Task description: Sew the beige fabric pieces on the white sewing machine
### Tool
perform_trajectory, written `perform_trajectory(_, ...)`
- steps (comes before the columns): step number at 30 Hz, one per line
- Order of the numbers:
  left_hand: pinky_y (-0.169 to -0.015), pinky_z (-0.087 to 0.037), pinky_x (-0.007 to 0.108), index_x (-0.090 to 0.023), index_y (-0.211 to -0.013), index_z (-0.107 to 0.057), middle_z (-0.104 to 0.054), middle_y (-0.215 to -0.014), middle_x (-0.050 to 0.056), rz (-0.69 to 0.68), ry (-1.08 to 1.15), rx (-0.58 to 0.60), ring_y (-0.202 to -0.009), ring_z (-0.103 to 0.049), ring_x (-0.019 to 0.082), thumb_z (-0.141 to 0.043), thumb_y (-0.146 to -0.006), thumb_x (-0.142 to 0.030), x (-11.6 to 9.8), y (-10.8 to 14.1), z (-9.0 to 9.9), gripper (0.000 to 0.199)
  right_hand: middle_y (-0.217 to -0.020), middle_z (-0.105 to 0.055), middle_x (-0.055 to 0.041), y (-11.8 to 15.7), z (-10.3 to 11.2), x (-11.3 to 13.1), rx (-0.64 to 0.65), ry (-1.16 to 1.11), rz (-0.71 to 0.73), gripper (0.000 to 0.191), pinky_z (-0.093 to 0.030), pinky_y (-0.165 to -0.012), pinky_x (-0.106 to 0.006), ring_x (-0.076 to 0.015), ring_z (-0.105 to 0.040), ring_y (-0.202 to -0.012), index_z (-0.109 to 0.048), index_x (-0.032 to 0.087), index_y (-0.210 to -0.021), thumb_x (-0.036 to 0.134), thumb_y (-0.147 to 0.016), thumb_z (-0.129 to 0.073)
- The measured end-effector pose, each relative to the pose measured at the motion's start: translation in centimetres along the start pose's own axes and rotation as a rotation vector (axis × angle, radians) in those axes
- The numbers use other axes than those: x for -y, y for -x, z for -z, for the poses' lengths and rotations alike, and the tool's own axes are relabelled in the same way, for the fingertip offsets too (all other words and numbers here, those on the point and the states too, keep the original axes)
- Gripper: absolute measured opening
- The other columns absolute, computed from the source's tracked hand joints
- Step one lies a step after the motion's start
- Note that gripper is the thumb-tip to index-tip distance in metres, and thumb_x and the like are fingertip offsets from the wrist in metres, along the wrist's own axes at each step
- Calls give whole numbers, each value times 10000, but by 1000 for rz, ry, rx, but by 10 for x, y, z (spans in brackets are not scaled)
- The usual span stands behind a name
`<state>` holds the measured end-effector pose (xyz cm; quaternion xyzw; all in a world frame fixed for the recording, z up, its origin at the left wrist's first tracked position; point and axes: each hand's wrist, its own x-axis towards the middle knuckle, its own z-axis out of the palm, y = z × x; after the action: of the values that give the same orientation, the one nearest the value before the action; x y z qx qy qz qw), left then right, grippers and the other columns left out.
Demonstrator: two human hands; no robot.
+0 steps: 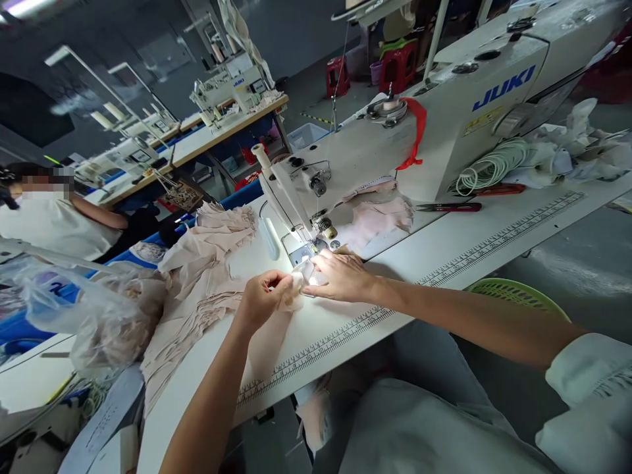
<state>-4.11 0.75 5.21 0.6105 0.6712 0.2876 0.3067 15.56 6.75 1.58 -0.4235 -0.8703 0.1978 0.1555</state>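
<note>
A white sewing machine point(365, 155) stands on the table, its lamp lighting the needle area point(316, 247). Just in front of the needle, my left hand point(264, 296) pinches a piece of pale fabric point(296, 299) between thumb and fingers. My right hand point(343, 273) lies over the same fabric close to the presser foot, fingers stretched out and pressing it down. Part of the fabric hangs toward the table's front edge. Left of the machine bed lies a large pile of pale pink cut pieces point(202, 270). More pink fabric point(380, 220) rests behind my right hand.
Thread snips point(449, 207) and a coil of pale cord point(494, 164) lie at the machine's right. A ruler strip point(444, 263) runs along the table's front. Left are a plastic bag point(113, 322) and a seated person point(59, 217). Below the edge is a green basket point(518, 296).
</note>
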Motion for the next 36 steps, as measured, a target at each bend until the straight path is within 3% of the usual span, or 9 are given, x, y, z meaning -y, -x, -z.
perform_trajectory(2, -531, -415, 238, -192, -721, -705, -655, -666, 9, -34, 56, -34, -591, -563, 143, -644, -802, -513, -5, 15, 0, 337, -1130, -677, -131, -4, -4, 8, -12, -67, -33, 411, -440, -733, -346, -259, -631, -922, -652, 176, -1069, 526, -865, -720)
perform_trajectory(6, -566, -467, 235, -195, -790, -671, -660, -713, 11, -31, 159, -170, -633, -593, 142, -683, -822, -566, -5, 44, 2, 373, -1001, -698, -77, -9, -6, 11, -54, -171, 35, 75, -424, -742, -301, -199, -623, -900, -651, 182, -895, 208, -926, -588)
perform_trajectory(11, -417, -334, 213, -207, -823, -608, -520, -561, -52, 159, 320, -162, -436, -429, 96, -659, -816, -700, 14, 72, 13, 496, -840, -697, -28, -8, -1, -1, -28, -436, 78, 111, -464, -692, -255, -143, -638, -766, -553, 195, -765, 162, -871, -554)
perform_trajectory(14, -455, -339, 230, -203, -791, -623, -557, -586, -30, 188, 196, -130, -475, -467, 113, -659, -810, -674, 28, 79, 19, 473, -705, -672, -4, -10, -3, -6, 37, -662, 64, 111, -476, -618, -258, -149, -641, -667, -522, 214, -748, 188, -855, -516)
perform_trajectory(16, -520, -369, 248, -208, -759, -621, -575, -596, -21, 169, 7, -109, -535, -518, 136, -625, -864, -569, 37, 79, 22, 376, -656, -645, 4, -11, -6, -7, 18, -623, 98, 107, -461, -612, -272, -158, -623, -646, -531, 217, -741, 181, -840, -509)
perform_trajectory(20, -639, -401, 285, -224, -765, -631, -676, -721, 6, 192, -495, -158, -711, -626, 192, -592, -912, -309, 47, 72, 28, 174, -772, -667, -57, -7, -10, -8, -94, -160, 224, 130, -356, -618, -302, -170, -578, -674, -612, 191, -802, 138, -875, -520)
perform_trajectory(25, -707, -476, 318, -230, -878, -672, -733, -942, 51, 46, -804, -272, -920, -675, 246, -640, -921, -265, 52, 61, 46, 64, -901, -668, -125, 0, -2, -20, -86, 330, 335, 218, -282, -609, -336, -202, -566, -716, -667, 167, -886, 106, -913, -460)
perform_trajectory(30, -858, -547, 383, -214, -971, -695, -743, -1029, 97, -133, -854, -413, -1022, -670, 276, -586, -943, -222, 69, 36, 72, 112, -914, -666, -127, 8, -1, -32, -172, 293, 279, 262, -326, -628, -350, -225, -567, -741, -685, 179, -944, 172, -954, -424)
perform_trajectory(36, -933, -540, 403, -211, -1037, -712, -744, -1140, 119, -97, -852, -454, -1134, -657, 291, -557, -906, -126, 71, -26, 84, 220, -1026, -694, -152, 9, 0, -31, -270, 218, 166, 374, -390, -600, -375, -238, -619, -741, -727, 217, -1006, 218, -998, -353)
